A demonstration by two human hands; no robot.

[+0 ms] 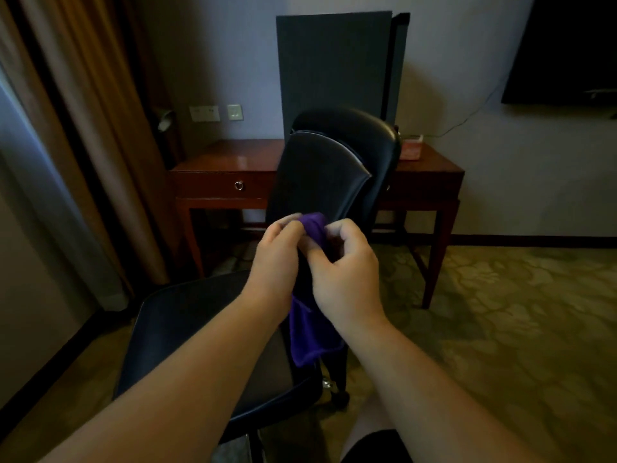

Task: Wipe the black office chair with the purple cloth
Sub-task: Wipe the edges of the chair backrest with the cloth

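Note:
The black office chair stands in the middle of the head view, its backrest toward the desk and its seat low on the left. The purple cloth hangs between my two hands in front of the backrest's lower part. My left hand pinches the cloth's top fold with curled fingers. My right hand grips the same fold from the right side, fingers curled. The cloth's lower end dangles below my wrists, above the seat's back edge.
A wooden desk with a drawer stands against the wall behind the chair. A dark panel leans on the wall above it. Brown curtains hang at left. A black screen is mounted at upper right. Patterned carpet spreads to the right.

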